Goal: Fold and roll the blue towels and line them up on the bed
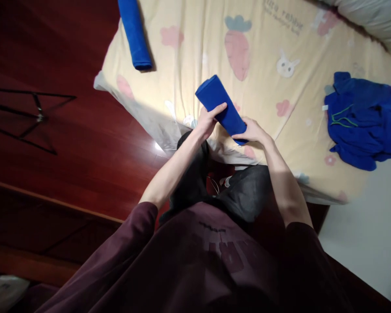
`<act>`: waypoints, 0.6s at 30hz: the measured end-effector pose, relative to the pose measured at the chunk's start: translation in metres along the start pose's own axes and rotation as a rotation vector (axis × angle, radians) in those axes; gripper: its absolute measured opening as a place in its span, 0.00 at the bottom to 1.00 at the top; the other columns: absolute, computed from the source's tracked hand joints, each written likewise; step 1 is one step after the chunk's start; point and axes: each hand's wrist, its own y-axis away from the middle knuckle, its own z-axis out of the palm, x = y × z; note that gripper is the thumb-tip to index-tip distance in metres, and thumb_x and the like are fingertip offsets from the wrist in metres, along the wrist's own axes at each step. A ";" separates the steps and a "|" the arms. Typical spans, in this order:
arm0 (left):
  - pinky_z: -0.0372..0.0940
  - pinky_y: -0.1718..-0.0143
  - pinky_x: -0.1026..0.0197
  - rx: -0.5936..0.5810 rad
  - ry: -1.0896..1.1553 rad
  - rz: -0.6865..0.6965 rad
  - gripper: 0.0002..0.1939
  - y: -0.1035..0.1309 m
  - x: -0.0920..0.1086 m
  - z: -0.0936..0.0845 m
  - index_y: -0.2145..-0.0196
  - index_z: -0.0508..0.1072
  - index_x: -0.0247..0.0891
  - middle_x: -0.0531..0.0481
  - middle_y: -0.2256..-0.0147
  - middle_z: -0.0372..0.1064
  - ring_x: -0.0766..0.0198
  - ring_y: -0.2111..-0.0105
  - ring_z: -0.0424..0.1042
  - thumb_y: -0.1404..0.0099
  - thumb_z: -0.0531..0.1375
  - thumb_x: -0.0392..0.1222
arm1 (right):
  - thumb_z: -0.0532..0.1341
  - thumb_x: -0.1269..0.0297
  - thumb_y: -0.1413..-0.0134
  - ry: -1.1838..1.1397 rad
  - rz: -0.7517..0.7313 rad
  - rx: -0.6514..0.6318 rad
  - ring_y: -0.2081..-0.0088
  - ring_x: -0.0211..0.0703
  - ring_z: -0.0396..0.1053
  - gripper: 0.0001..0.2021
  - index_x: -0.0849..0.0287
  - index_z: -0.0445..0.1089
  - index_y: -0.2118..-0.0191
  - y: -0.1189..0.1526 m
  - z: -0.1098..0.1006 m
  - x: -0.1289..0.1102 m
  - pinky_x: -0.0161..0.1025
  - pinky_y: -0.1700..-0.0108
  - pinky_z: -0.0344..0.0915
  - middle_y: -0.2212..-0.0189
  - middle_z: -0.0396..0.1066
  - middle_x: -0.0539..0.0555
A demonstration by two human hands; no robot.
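A blue cloth bundle, rolled or folded into a long block, is held above the near edge of the bed. My left hand grips its left side, thumb across the top face and fingers underneath, partly hidden. At its lower right end, my right hand holds the cloth between thumb and fingers. A second blue roll lies on the bed's patterned sheet at the upper left. Toward the right, a crumpled blue garment with green cords is spread on the same sheet.
A black metal stand is on the dark red floor at the left. White bedding lies along the bed's upper right edge. My knees are close against the near side of the bed. A pale bag shows at the lower left.
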 end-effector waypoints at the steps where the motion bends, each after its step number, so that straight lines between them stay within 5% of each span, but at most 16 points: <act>1: 0.72 0.35 0.44 -0.024 -0.032 0.037 0.23 -0.002 0.018 -0.001 0.55 0.80 0.38 0.47 0.51 0.80 0.45 0.39 0.77 0.42 0.80 0.51 | 0.78 0.54 0.54 -0.082 -0.016 0.025 0.47 0.61 0.78 0.35 0.64 0.76 0.41 -0.012 0.004 -0.013 0.52 0.43 0.75 0.47 0.81 0.61; 7: 0.71 0.36 0.44 -0.096 -0.405 0.288 0.15 -0.008 0.143 -0.014 0.65 0.79 0.37 0.49 0.62 0.78 0.47 0.46 0.78 0.42 0.81 0.38 | 0.81 0.56 0.58 -0.331 -0.043 0.130 0.47 0.63 0.79 0.39 0.65 0.74 0.40 -0.115 0.051 -0.105 0.54 0.44 0.80 0.49 0.81 0.60; 11: 0.76 0.42 0.49 -0.051 -0.652 0.546 0.16 -0.026 0.214 -0.046 0.71 0.75 0.41 0.52 0.68 0.73 0.51 0.51 0.79 0.43 0.79 0.34 | 0.79 0.55 0.52 -0.417 -0.099 0.215 0.41 0.57 0.77 0.36 0.56 0.72 0.38 -0.187 0.086 -0.174 0.51 0.39 0.79 0.46 0.80 0.56; 15: 0.78 0.51 0.54 -0.101 -0.894 0.823 0.16 -0.053 0.261 -0.094 0.69 0.74 0.43 0.56 0.69 0.66 0.57 0.59 0.80 0.39 0.77 0.49 | 0.79 0.55 0.48 -0.433 -0.140 0.262 0.38 0.57 0.75 0.33 0.59 0.69 0.40 -0.247 0.108 -0.222 0.55 0.35 0.76 0.46 0.78 0.57; 18: 0.76 0.57 0.55 -0.085 -0.930 0.902 0.15 -0.071 0.279 -0.126 0.67 0.75 0.44 0.56 0.69 0.67 0.60 0.64 0.77 0.38 0.77 0.50 | 0.77 0.51 0.43 -0.448 -0.261 0.210 0.37 0.61 0.73 0.34 0.63 0.66 0.40 -0.284 0.120 -0.239 0.60 0.34 0.73 0.48 0.76 0.59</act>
